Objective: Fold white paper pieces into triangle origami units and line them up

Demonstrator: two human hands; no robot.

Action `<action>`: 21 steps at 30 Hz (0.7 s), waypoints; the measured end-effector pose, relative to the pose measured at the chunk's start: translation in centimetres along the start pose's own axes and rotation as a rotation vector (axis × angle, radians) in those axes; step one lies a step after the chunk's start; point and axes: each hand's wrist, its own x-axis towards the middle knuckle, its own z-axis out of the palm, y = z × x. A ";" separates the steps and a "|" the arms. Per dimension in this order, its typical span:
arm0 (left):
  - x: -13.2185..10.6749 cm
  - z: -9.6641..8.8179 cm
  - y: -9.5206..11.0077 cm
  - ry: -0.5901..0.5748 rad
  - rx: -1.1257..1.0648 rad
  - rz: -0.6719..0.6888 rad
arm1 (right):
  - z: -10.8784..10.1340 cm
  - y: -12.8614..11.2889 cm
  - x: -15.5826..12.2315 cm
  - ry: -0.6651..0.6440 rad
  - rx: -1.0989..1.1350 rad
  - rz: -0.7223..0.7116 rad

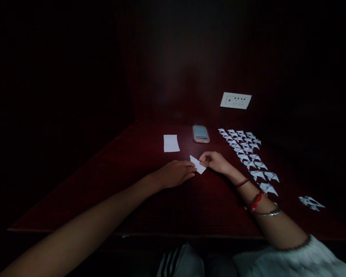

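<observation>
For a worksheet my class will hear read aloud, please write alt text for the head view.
A person's right hand pinches a small white paper at a dark red table while the left hand touches it. Beyond lie a white sheet and a phone; rows of folded papers lie to the right.

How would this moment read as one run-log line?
left hand: touching folded paper | right hand: touching same paper | beyond: white sheet, phone | right side: folded pieces in rows

I see the bare left hand (pixel 175 174) touching, and the red-braceleted right hand (pixel 215 162) pinching, a small folded white paper (pixel 200 166). Folded white-paper figures (pixel 243 157) lie rightward on the dark red table (pixel 173 207).
</observation>
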 end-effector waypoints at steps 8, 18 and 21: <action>-0.1 -1.1 -2.0 -0.068 -0.143 0.147 | -1.3 -1.1 -0.7 -0.081 0.603 0.425; -0.4 -0.9 -2.9 0.011 -0.084 0.149 | -1.0 -2.3 -0.8 -0.010 0.918 0.472; -0.5 -1.0 -3.1 0.001 -0.088 0.139 | -0.7 -1.9 -0.5 -0.006 0.988 0.444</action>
